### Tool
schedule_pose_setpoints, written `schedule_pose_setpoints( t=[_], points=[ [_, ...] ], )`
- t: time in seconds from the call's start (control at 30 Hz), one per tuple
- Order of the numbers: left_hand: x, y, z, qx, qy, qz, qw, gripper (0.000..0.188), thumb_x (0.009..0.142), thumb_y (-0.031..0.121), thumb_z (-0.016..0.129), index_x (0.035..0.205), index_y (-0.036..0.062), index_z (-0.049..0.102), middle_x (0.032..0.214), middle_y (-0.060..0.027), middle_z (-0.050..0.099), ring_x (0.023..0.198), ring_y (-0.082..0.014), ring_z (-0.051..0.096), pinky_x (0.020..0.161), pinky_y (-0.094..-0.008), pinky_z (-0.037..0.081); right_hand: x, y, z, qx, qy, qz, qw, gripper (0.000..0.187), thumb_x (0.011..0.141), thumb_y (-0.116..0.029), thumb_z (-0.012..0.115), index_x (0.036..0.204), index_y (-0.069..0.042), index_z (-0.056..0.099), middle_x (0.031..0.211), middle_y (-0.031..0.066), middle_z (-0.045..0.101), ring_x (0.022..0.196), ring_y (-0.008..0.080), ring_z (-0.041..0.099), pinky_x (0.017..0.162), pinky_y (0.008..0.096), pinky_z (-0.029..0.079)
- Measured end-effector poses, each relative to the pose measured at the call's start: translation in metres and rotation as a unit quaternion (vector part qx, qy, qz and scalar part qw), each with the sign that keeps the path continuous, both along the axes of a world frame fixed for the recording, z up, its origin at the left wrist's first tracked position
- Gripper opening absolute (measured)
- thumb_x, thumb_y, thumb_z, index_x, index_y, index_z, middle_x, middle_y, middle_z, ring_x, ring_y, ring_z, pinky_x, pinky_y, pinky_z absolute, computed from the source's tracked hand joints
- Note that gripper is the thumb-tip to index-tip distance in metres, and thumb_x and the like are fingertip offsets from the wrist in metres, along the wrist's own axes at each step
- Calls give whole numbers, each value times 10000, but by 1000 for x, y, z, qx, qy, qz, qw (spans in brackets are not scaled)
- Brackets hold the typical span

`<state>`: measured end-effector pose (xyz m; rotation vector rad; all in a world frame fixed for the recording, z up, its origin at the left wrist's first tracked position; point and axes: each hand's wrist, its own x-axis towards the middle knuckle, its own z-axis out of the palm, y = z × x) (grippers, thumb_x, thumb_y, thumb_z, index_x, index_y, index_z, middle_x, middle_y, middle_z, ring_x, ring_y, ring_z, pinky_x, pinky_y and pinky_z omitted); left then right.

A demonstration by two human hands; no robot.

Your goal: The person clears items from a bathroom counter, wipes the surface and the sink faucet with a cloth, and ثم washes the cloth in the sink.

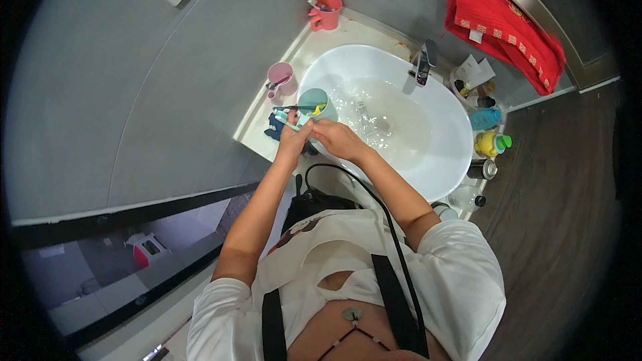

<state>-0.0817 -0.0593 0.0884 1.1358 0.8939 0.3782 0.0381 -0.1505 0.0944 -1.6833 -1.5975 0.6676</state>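
Both my hands are close together at the left rim of the white sink (455, 127). My left hand (293, 139) is closed on a white and teal toothbrush (286, 120), its head pointing to the left. Beside it, my right hand (338, 140) has its fingers pressed together; what they hold, if anything, is hidden. Just beyond the hands is a green cup (309, 97) with a yellow item and a dark stick-like item at its mouth. A dark blue cloth (273, 128) lies crumpled by my left hand.
Left of the sink stand a pink cup (283, 75) and a coral mug (327, 19) holding brushes. Water lies in the basin under a metal faucet (422, 63). Several bottles, including a yellow one (488, 144), line the right edge. A red towel (498, 30) hangs above.
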Motion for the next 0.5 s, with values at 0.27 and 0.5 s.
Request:
schedule_pose_setpoints(
  t=[0.27, 0.5],
  points=[
    [-19, -8, -19, -11, -55, 46, 997, 520, 831, 168, 550, 1303, 184, 332, 1003, 40, 512, 815, -46, 485, 666, -235, 386, -10, -10, -12, 62, 14, -3, 998, 254, 802, -59, 482, 1029, -107, 584, 952, 117, 595, 868, 291, 577, 726, 348, 469],
    [-39, -14, 0, 13, -60, 28, 998, 524, 821, 120, 537, 1304, 147, 337, 1052, 13, 495, 890, -70, 478, 751, -245, 386, 70, -39, -120, 31, -46, -342, 938, 348, 786, -90, 529, 1133, -69, 510, 1095, 153, 521, 994, 267, 522, 793, 346, 446]
  ],
)
